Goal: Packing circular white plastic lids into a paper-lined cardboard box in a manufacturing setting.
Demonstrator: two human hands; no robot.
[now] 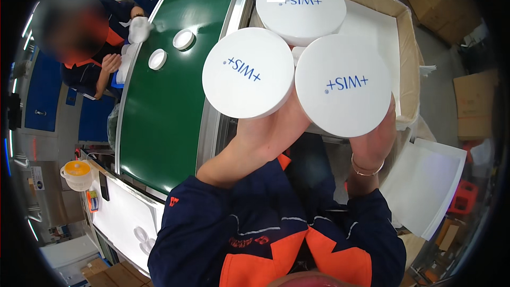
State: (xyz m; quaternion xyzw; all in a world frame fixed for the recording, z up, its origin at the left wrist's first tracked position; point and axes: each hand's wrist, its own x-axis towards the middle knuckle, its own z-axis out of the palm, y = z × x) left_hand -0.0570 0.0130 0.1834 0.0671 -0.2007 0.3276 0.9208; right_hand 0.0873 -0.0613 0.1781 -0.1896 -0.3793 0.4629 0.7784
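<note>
Three round white lids with blue print on their flat tops are bunched together in front of me: a left lid (247,74), a right lid (342,87) and a far lid (301,13). From below, my left hand (276,125) supports the cluster at the left lid, its fingers mostly hidden underneath. My right hand (377,135) grips the right lid along its lower right edge; that lid covers most of its fingers. Between the lids a small white piece and a bit of finger show.
To the left runs a green conveyor belt (175,95) carrying several loose white lids. Across it, a co-worker (101,48) handles white items. Beyond my hands is a lined box (406,64). Cardboard boxes (473,106) stand at right; a lit white table (125,212) is at lower left.
</note>
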